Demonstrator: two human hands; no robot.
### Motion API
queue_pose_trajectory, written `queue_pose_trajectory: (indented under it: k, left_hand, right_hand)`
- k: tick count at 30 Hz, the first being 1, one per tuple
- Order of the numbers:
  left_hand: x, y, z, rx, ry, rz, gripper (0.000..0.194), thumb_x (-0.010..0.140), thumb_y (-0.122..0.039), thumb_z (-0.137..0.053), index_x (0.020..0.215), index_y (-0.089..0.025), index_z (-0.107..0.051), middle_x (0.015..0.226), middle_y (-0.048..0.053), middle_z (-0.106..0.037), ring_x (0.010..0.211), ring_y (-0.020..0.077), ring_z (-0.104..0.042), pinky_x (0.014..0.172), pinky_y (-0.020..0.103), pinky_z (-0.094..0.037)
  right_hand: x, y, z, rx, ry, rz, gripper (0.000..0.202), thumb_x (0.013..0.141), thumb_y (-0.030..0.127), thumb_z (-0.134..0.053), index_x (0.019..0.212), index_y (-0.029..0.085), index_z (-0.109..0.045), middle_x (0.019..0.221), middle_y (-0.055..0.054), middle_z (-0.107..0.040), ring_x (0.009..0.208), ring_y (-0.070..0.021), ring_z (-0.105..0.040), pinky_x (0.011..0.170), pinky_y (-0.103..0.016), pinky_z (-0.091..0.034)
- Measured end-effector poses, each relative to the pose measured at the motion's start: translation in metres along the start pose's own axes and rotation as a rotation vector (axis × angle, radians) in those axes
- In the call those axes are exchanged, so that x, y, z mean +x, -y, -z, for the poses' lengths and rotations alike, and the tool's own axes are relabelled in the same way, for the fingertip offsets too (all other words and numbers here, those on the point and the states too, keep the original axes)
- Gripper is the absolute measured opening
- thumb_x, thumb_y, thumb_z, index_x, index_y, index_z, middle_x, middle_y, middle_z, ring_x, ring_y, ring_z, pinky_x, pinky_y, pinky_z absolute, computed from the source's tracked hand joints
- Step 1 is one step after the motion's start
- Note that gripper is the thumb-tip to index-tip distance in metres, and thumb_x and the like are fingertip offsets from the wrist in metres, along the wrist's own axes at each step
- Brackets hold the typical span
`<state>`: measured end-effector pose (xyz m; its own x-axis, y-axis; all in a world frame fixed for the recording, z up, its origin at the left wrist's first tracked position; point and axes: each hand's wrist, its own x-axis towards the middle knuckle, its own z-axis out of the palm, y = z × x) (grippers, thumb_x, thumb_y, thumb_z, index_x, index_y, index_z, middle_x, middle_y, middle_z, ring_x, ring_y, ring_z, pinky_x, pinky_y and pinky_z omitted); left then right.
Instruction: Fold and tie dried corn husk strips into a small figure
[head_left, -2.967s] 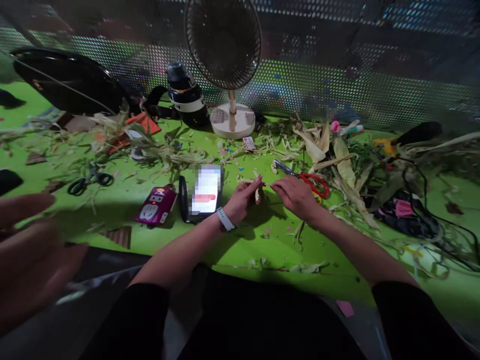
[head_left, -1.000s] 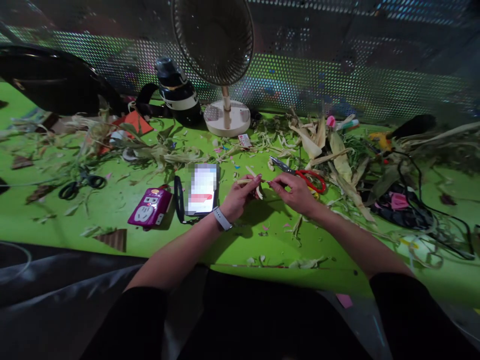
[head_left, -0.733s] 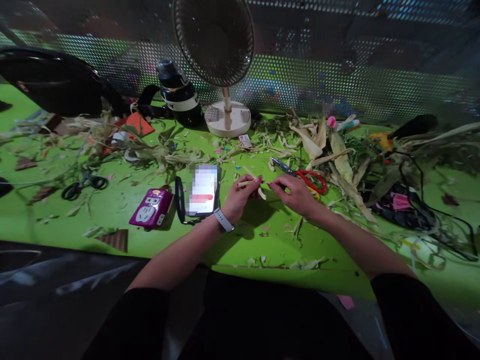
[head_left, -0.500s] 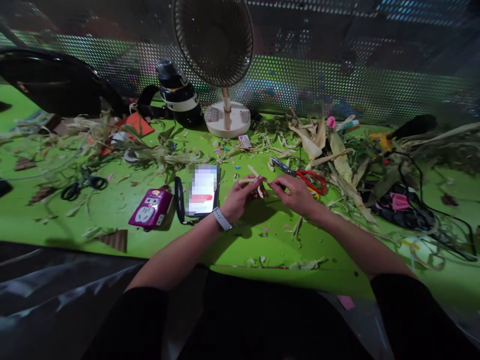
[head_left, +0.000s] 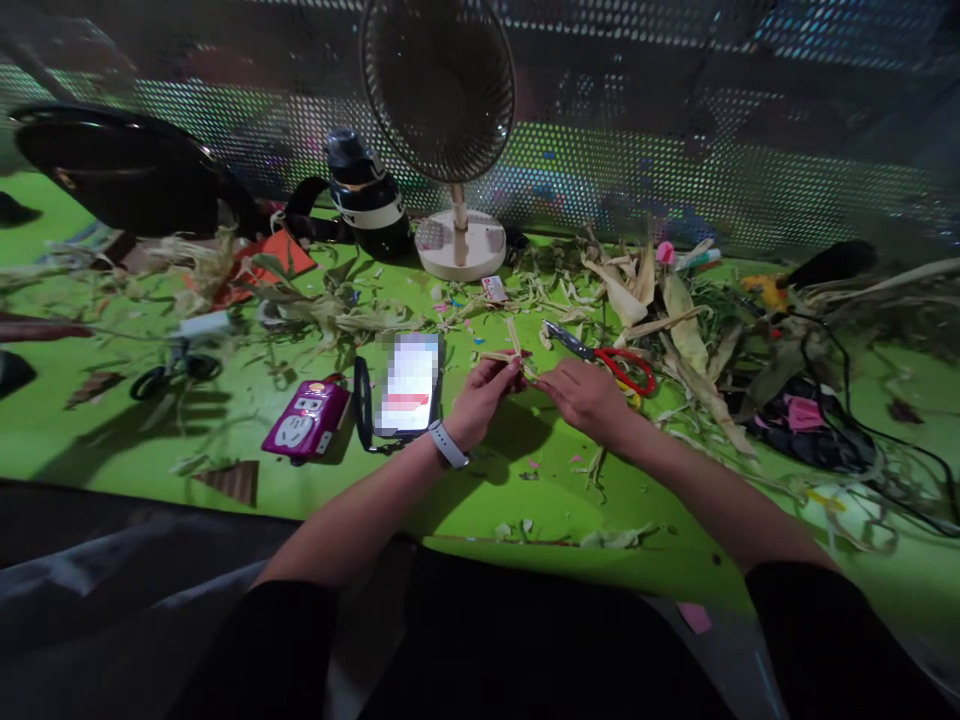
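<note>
Two bare hands at work over a green worktop (head_left: 469,505). The left hand (head_left: 481,400) grips a small piece of pale husk strips (head_left: 514,338) between thumb and fingers; the right hand (head_left: 591,395), its fingers curled and fingertips drawn together, meets the near side of the piece, though whether it pinches a strand cannot be told. The piece lies between the hands, above the worktop; it is cream to straw-coloured, with narrow flat strips, one pointing away from the wearer and another towards the left, its lower part covered by the fingers. Left of the left hand stands a phone (head_left: 410,385), its screen pixelated save for a red bar; farther left, a purple socket adaptor (head_left: 306,420) bears a small orange label, too small to read. Beyond the left hand, a dark bottle (head_left: 369,200) carries a white band with dark characters, not legible here. Beyond the gap between the hands lies a small white-and-red card (head_left: 494,290), its print likewise unreadable, with a fan (head_left: 459,245) behind it. Just beyond the right hand rest red-handled scissors (head_left: 626,371); farther right, larger dried husks (head_left: 684,325) are heaped.
</note>
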<state>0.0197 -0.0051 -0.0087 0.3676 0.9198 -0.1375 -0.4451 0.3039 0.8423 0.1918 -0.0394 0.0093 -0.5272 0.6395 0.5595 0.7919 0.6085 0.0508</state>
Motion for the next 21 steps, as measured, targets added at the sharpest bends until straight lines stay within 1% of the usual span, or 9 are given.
queue_pose_trajectory:
  k: [2, 5, 9, 13, 16, 19, 21]
  left_hand:
    - [0.0010, 0.0006, 0.0013, 0.068, 0.006, -0.024, 0.032, 0.068, -0.038, -0.076, 0.090, -0.016, -0.067, 0.067, -0.003, -0.056, 0.059, 0.0057, -0.049, 0.058, 0.020, -0.040]
    - [0.0009, -0.0003, 0.0022, 0.174, 0.062, -0.038, 0.034, 0.070, -0.045, -0.072, 0.086, -0.016, -0.065, 0.061, -0.004, -0.050, 0.056, 0.0064, -0.044, 0.055, 0.021, -0.037]
    - [-0.0010, -0.0029, 0.0024, 0.260, 0.106, -0.072, 0.035, 0.072, -0.048, -0.069, 0.084, -0.016, -0.063, 0.062, -0.004, -0.050, 0.057, 0.0070, -0.043, 0.055, 0.021, -0.037]
    - [-0.0020, -0.0031, 0.0023, 0.228, 0.081, -0.069, 0.036, 0.070, -0.048, -0.071, 0.085, -0.016, -0.065, 0.061, -0.004, -0.051, 0.055, 0.0066, -0.044, 0.053, 0.021, -0.037]
    - [-0.0023, -0.0043, 0.0020, 0.165, 0.067, -0.034, 0.034, 0.073, -0.047, -0.069, 0.086, -0.016, -0.068, 0.065, -0.002, -0.057, 0.056, 0.0069, -0.049, 0.054, 0.021, -0.039]
    - [-0.0021, -0.0068, 0.0014, 0.119, 0.068, 0.015, 0.033, 0.071, -0.045, -0.071, 0.082, -0.014, -0.069, 0.067, 0.000, -0.061, 0.056, 0.0070, -0.052, 0.053, 0.021, -0.040]
    - [-0.0018, -0.0077, 0.0006, 0.105, 0.049, 0.014, 0.031, 0.067, -0.043, -0.075, 0.079, -0.014, -0.068, 0.064, -0.001, -0.061, 0.053, 0.0061, -0.051, 0.051, 0.020, -0.039]
  right_hand:
    - [-0.0001, -0.0015, 0.0002, -0.026, -0.011, 0.017, 0.018, 0.092, 0.021, -0.049, 0.083, 0.014, -0.063, 0.069, -0.005, -0.061, 0.064, -0.0151, -0.051, 0.059, -0.026, -0.039]
    - [-0.0001, -0.0033, 0.0005, -0.061, -0.033, -0.043, 0.019, 0.093, 0.020, -0.048, 0.083, 0.013, -0.062, 0.072, -0.006, -0.062, 0.066, -0.0152, -0.051, 0.058, -0.026, -0.038]
    - [-0.0005, -0.0038, 0.0009, -0.048, -0.023, -0.124, 0.022, 0.095, 0.023, -0.045, 0.082, 0.013, -0.061, 0.071, -0.005, -0.061, 0.063, -0.0140, -0.050, 0.057, -0.026, -0.036]
    - [-0.0013, -0.0032, 0.0007, 0.012, 0.014, -0.136, 0.021, 0.095, 0.024, -0.045, 0.084, 0.015, -0.061, 0.073, -0.006, -0.062, 0.065, -0.0153, -0.051, 0.059, -0.027, -0.037]
    - [-0.0016, -0.0030, 0.0003, 0.004, 0.006, -0.122, 0.021, 0.095, 0.024, -0.045, 0.084, 0.015, -0.061, 0.073, -0.007, -0.063, 0.066, -0.0161, -0.053, 0.060, -0.028, -0.038]
    - [-0.0012, -0.0031, 0.0003, -0.016, 0.006, -0.116, 0.021, 0.095, 0.024, -0.045, 0.085, 0.016, -0.062, 0.074, -0.006, -0.064, 0.067, -0.0164, -0.054, 0.061, -0.029, -0.040]
    - [-0.0005, -0.0030, 0.0008, -0.017, 0.005, -0.106, 0.020, 0.094, 0.023, -0.045, 0.085, 0.016, -0.062, 0.073, -0.006, -0.064, 0.068, -0.0167, -0.054, 0.061, -0.029, -0.041]
